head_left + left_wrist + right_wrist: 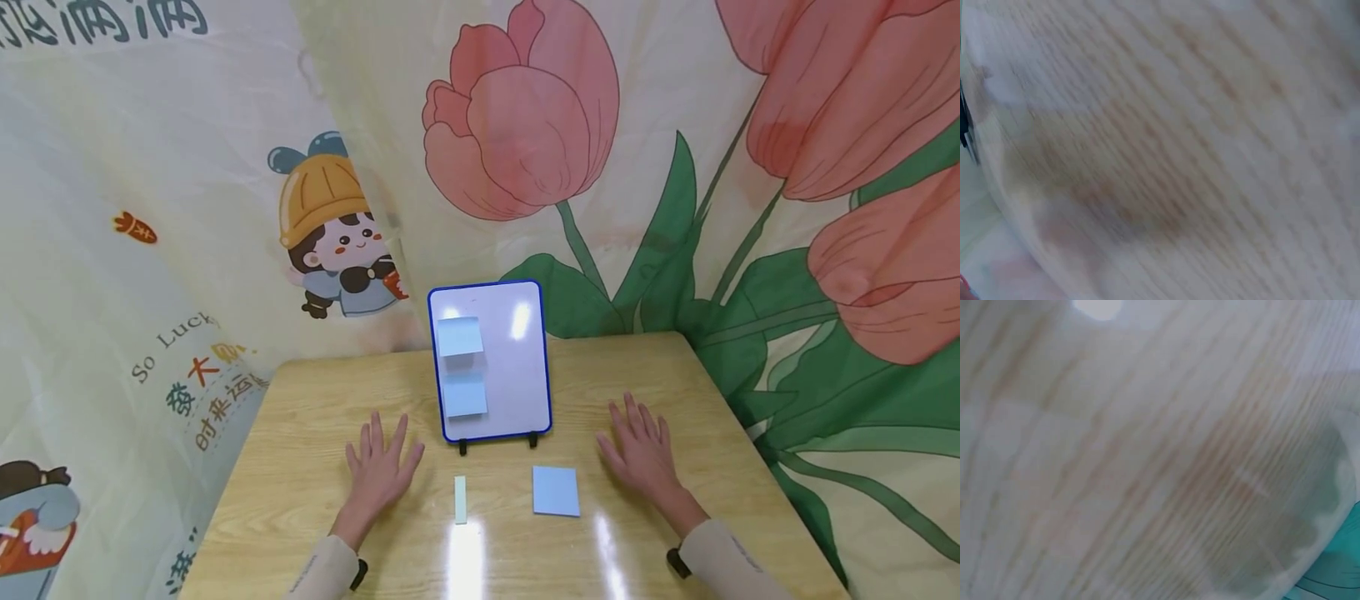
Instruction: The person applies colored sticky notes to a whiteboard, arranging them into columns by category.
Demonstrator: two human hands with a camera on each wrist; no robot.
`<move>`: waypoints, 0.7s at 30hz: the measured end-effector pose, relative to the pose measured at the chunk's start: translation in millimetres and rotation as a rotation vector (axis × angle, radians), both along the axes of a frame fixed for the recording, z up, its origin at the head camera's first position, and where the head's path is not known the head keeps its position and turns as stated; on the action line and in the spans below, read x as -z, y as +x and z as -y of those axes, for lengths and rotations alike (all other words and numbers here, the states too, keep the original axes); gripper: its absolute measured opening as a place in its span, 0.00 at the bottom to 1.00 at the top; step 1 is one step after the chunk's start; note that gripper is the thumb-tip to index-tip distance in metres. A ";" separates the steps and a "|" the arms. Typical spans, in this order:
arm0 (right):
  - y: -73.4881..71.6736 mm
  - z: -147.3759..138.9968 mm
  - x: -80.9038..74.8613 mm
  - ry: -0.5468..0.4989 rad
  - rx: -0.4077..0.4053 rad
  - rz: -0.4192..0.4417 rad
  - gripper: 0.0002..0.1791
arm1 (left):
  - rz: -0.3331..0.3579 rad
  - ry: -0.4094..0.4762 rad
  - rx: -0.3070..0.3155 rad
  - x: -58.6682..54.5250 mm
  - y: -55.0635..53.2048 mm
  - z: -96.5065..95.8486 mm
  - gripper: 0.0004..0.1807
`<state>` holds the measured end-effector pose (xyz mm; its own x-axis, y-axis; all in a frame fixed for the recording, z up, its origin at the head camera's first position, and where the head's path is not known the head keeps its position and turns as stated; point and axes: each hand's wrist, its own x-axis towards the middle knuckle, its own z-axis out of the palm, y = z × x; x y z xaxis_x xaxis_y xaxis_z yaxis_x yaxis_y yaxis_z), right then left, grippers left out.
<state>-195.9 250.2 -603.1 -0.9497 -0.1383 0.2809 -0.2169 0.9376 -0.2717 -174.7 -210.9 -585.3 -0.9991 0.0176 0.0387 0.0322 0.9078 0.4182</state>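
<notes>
My left hand [379, 472] lies palm down with fingers spread, left of a small whiteboard [513, 367]. On the other side my right hand [642, 450] is likewise spread palm down, holding nothing. The blue-rimmed board stands tilted back on two black feet. Two light blue sticky notes, an upper note [460, 337] and a lower note [465, 395], are stuck along its left side. Between the hands a narrow pale green strip [461, 500] and a square blue sticky note pad [556, 492] lie on the table. Both wrist views show only blurred wood grain.
The wooden table [300, 467] ends at the back against a printed cloth [360, 67] with tulips and cartoon figures. Light glares off the tabletop near its front. Each wrist wears a black strap, seen at the left sleeve [326, 567] and the right sleeve [723, 558].
</notes>
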 end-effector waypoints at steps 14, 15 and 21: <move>9.6 5.9 -9.4 -0.004 -0.018 0.050 0.38 | 0.086 -0.006 0.005 2.1 0.8 3.4 0.44; 10.6 7.8 -10.6 -0.011 -0.023 0.042 0.38 | 0.092 -0.004 0.005 2.2 1.3 3.4 0.44; 19.3 23.8 -9.9 -0.016 -0.052 -0.026 0.36 | 0.098 -0.017 0.010 5.2 7.3 1.5 0.44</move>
<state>-176.6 226.4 -593.2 -0.9337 -0.1825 0.3080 -0.2722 0.9206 -0.2799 -167.5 -212.4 -590.5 -0.9978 0.0276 -0.0599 0.0010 0.9145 0.4046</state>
